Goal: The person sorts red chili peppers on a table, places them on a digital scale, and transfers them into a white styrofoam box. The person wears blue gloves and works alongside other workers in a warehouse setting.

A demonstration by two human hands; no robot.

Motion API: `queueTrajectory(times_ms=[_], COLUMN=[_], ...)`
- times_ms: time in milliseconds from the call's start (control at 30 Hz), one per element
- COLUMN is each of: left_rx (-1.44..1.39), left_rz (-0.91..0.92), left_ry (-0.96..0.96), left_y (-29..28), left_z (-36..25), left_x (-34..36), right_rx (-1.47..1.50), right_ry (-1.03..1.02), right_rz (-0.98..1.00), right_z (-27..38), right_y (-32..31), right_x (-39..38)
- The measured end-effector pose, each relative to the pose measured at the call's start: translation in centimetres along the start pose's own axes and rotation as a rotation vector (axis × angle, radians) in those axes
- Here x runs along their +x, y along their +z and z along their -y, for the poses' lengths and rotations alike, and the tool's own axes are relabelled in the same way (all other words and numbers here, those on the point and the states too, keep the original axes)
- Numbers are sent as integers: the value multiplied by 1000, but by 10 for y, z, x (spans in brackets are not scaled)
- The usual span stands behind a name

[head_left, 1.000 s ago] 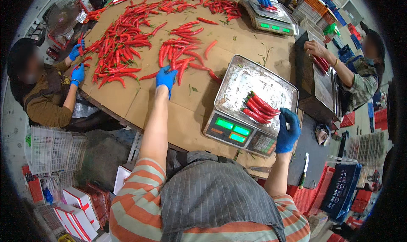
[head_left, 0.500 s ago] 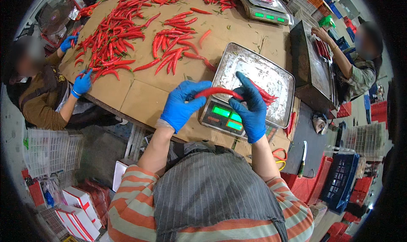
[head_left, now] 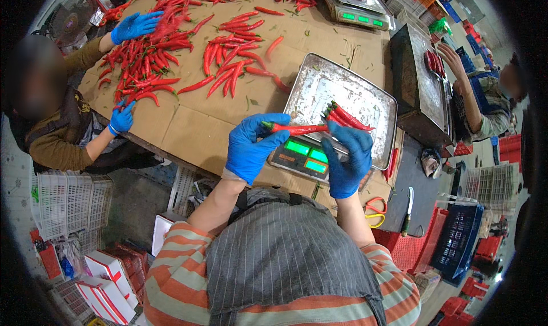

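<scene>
In front of me a red chili pepper point(head_left: 299, 129) lies level, its green stem end on the left. My left hand point(head_left: 251, 148), in a blue glove, is closed on it near the stem. At its tip is my right hand point(head_left: 351, 158), also gloved in blue, with thumb and fingers about the pepper's end; the exact contact is partly hidden. Beneath my hands stands a scale point(head_left: 302, 158) with green lit displays and a worn metal pan point(head_left: 365, 100). Several chili peppers point(head_left: 347, 116) rest together on that pan, just beyond my right fingers.
Loose chilies point(head_left: 151, 63) are heaped on the cardboard-covered table point(head_left: 200, 120), with a smaller group point(head_left: 231, 58) nearer. Co-workers stand left and right. Another scale point(head_left: 357, 12) sits far right. Scissors point(head_left: 375, 212) and a knife point(head_left: 408, 212) lie right of me.
The chili in my hands has turned, its green stem end now showing at left. My right hand has shifted right and down. The left co-worker's hand has reached over the heap.
</scene>
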State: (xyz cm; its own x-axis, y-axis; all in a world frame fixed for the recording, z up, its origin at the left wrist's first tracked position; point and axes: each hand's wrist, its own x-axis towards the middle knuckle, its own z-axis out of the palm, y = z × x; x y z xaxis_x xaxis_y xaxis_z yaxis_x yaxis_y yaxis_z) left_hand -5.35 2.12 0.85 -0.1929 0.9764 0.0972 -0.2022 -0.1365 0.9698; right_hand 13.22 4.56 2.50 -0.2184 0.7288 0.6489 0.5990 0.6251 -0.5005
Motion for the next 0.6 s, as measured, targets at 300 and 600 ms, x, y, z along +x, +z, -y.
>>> queueTrajectory(times_ms=[300,600], left_rx=[-3,92], left_rz=[-91,-466], left_ry=[-133,-43], left_y=[-9,-58], left_z=[9,20], left_x=[1,27], right_rx=[-171,-483], right_ry=[-157,76], right_rz=[220,268], right_z=[-2,-117], right_y=[12,-40], right_x=[-13,19])
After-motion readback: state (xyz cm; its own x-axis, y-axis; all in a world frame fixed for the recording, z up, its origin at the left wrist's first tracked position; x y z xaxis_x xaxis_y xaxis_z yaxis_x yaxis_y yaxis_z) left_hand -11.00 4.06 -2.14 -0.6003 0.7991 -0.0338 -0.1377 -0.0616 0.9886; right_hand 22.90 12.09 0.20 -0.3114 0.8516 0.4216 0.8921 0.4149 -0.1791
